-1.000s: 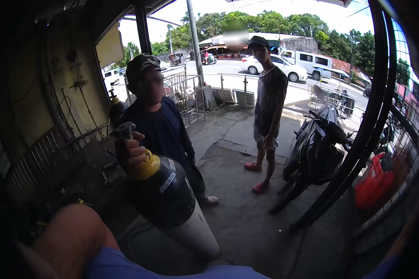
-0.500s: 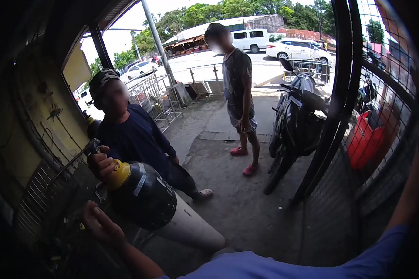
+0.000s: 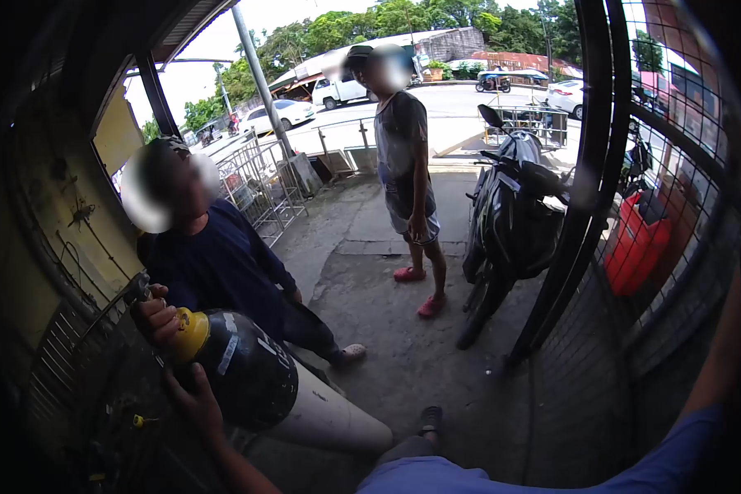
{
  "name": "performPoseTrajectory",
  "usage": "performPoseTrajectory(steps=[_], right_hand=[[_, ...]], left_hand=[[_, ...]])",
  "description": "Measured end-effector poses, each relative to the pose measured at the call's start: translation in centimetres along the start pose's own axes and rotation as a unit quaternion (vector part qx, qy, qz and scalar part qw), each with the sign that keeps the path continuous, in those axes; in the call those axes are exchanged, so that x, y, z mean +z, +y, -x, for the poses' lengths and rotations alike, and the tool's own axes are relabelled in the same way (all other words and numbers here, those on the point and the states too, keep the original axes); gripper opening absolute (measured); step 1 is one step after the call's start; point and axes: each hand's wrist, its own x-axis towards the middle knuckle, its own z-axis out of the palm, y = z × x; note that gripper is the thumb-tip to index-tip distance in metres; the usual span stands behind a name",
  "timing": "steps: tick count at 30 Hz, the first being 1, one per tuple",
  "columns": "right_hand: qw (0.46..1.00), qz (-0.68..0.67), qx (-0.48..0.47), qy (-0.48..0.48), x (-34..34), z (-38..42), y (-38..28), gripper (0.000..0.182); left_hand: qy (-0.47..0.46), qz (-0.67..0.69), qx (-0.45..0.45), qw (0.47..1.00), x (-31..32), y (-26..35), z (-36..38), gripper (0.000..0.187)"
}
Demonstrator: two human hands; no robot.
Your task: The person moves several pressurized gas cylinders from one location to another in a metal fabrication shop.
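A gas cylinder (image 3: 251,370) with a yellow collar, black upper body and pale lower part leans toward the left. My left hand (image 3: 196,403) is at its side just below the collar, thumb and finger apart, partly lost in shadow. A co-worker's hand (image 3: 156,317) grips the valve end at the top. My right forearm (image 3: 720,350) reaches up along the mesh gate (image 3: 675,140) at the right; the hand itself is lost in the dark edge of the view.
A person in a dark blue shirt (image 3: 222,255) stands behind the cylinder. Another person (image 3: 403,173) in red shoes stands farther back. A parked motorcycle (image 3: 514,222) is beside the gate post, a red container (image 3: 636,247) behind the mesh. Metal racks (image 3: 263,181) line the left; vehicles are on the road.
My left hand has come up against the cylinder's side near the collar. The cylinder appears slightly lower and farther left in view. My foot now shows; road vehicles have changed position.
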Motion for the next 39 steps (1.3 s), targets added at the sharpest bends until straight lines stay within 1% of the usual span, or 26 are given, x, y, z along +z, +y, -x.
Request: performPoseTrajectory(steps=[1, 2, 3, 4, 5, 6, 7, 9, 12, 13, 16, 17, 22, 28, 30, 36, 39], right_hand=[[1.0, 0.009, 0.0, -0.011, 0.0, -0.1, 0.1, 0.057], [0.999, 0.003, 0.008, -0.045, -1.9, 1.1, -0.6, 0.06], [1.0, 0.0, 0.008, -0.024, 0.9, 0.0, -0.1, 0.057], [1.0, -0.011, 0.01, 0.003, 5.4, -2.8, 0.7, 0.055], [1.0, -0.003, 0.01, 0.028, 7.4, -3.8, 1.5, 0.054], [0.999, 0.004, 0.011, 0.053, 9.2, -4.9, 2.4, 0.054], [0.996, 0.032, 0.013, 0.078, 9.6, -4.9, 3.2, 0.054], [0.995, 0.038, 0.0, 0.092, 9.9, -5.4, 3.3, 0.056], [0.995, 0.042, -0.003, 0.093, 8.8, -5.0, 3.4, 0.058], [0.996, 0.042, 0.001, 0.085, 7.8, -4.6, 3.3, 0.059], [0.997, 0.048, 0.014, 0.055, 5.1, -3.4, 2.7, 0.061], [0.997, 0.044, 0.016, 0.054, 4.5, -3.4, 2.5, 0.062], [0.998, 0.046, 0.034, 0.014, 2.1, -1.9, 0.5, 0.067], [0.996, 0.042, 0.059, -0.042, 0.8, -0.4, -1.0, 0.07], [0.995, 0.054, 0.068, -0.046, 0.5, -0.5, -1.2, 0.07], [0.997, 0.062, 0.052, -0.006, 1.5, -0.4, -0.5, 0.069], [0.998, 0.024, 0.054, -0.025, 1.2, -0.3, -0.4, 0.071]], left_hand=[[-0.015, -0.003, -0.007, 1.0, 0.0, 0.3, -0.3, 0.061], [-0.03, -0.008, -0.014, 0.999, -0.1, 0.8, -0.9, 0.062], [-0.042, -0.003, -0.004, 0.999, 0.2, 0.4, -1.4, 0.062], [-0.045, 0.003, 0.002, 0.999, 0.5, -0.5, -1.9, 0.062], [-0.044, 0.006, 0.007, 0.999, 0.6, -1.1, -2.4, 0.062], [-0.063, 0.033, 0.001, 0.997, 0.5, -1.2, -3.0, 0.062], [-0.08, 0.061, -0.006, 0.995, 0.4, -1.2, -3.5, 0.062], [-0.117, 0.08, -0.03, 0.989, 0.4, -2.3, -3.8, 0.062], [-0.231, 0.063, -0.111, 0.964, -0.8, -4.4, -6.1, 0.063], [-0.232, 0.052, -0.111, 0.965, -0.4, -6.5, -6.6, 0.064], [-0.113, 0.041, 0.023, 0.993, 0.0, -6.4, -6.2, 0.055], [-0.091, 0.051, 0.03, 0.994, 0.0, -6.5, -6.3, 0.056], [-0.089, 0.096, -0.039, 0.991, 0.0, -6.8, -5.6, 0.057], [-0.08, 0.11, -0.07, 0.988, 0.2, -8.1, -5.4, 0.059], [-0.085, 0.113, -0.081, 0.987, 0.3, -8.4, -5.1, 0.06], [-0.092, 0.127, -0.104, 0.982, 0.6, -8.5, -4.1, 0.064], [-0.093, 0.134, -0.108, 0.981, 0.5, -9.0, -4.2, 0.066]])
